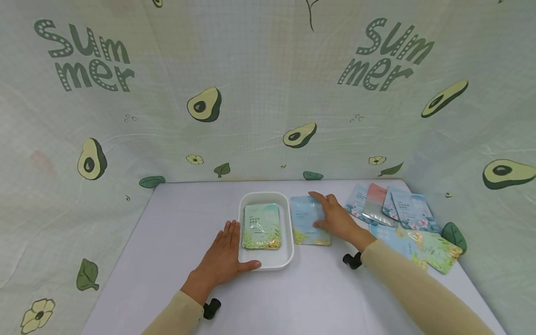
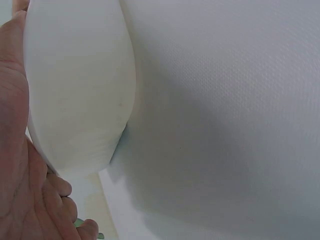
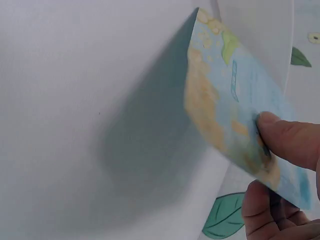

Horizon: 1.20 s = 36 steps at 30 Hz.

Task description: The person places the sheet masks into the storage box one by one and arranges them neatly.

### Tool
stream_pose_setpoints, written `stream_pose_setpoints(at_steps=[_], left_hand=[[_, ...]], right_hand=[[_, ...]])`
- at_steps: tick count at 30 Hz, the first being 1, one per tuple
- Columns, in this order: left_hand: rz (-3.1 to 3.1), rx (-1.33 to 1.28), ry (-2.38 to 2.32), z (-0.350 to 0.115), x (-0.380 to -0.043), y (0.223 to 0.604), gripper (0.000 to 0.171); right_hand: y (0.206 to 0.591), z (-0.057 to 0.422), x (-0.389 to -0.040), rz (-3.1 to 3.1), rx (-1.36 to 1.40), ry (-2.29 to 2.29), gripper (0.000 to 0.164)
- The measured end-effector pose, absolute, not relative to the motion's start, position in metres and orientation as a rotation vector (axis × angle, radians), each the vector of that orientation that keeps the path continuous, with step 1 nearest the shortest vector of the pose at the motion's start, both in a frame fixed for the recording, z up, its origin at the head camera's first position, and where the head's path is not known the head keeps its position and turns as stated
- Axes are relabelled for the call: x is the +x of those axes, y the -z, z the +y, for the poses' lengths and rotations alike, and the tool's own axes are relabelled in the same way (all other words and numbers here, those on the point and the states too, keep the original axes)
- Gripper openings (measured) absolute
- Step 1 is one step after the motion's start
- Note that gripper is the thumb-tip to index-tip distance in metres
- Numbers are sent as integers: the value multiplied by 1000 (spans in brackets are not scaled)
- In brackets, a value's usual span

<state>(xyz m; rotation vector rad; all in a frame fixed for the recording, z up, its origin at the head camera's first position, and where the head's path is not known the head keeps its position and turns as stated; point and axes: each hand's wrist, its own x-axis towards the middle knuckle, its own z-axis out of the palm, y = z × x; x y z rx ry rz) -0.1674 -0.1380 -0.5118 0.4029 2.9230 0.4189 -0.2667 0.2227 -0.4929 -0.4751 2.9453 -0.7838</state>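
My left hand (image 1: 219, 256) lies with straight fingers along the left side of a white tray (image 1: 268, 261), its thumb over the front rim. In the left wrist view the palm (image 2: 15, 150) is against the tray's outer wall (image 2: 80, 90). A green sheet mask packet (image 1: 261, 228) lies inside the tray, toward its middle. Just right of the tray, my right hand (image 1: 339, 221) pinches a light blue sheet mask packet (image 1: 303, 216) by its right side. The right wrist view shows this packet (image 3: 215, 100) tilted above the table, thumb on one face and curled fingers behind.
On the right of the white table (image 1: 167, 232) lies a spread of several more packets: blue flowered ones (image 1: 412, 211), a pink and silver one (image 1: 377, 204), and a green one (image 1: 439, 251). A patterned cloth (image 1: 251, 153) stands behind. Black wrist cameras (image 1: 211, 308) sit under both wrists.
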Motion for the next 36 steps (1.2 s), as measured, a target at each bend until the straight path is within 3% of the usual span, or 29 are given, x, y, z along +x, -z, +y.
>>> stream_pose_setpoints(at_steps=[3, 10, 19, 36], left_hand=[[2925, 398, -415, -139, -168, 513, 136], [2936, 397, -412, -140, -168, 516, 137], [2940, 389, -430, -136, -165, 515, 134], [3016, 376, -358, -129, -164, 517, 136]], right_hand=[[491, 219, -263, 2911, -396, 896, 95], [498, 221, -263, 2890, -243, 976, 70], [496, 231, -273, 2699, -128, 1280, 52], [466, 240, -281, 2741, -188, 1396, 47]])
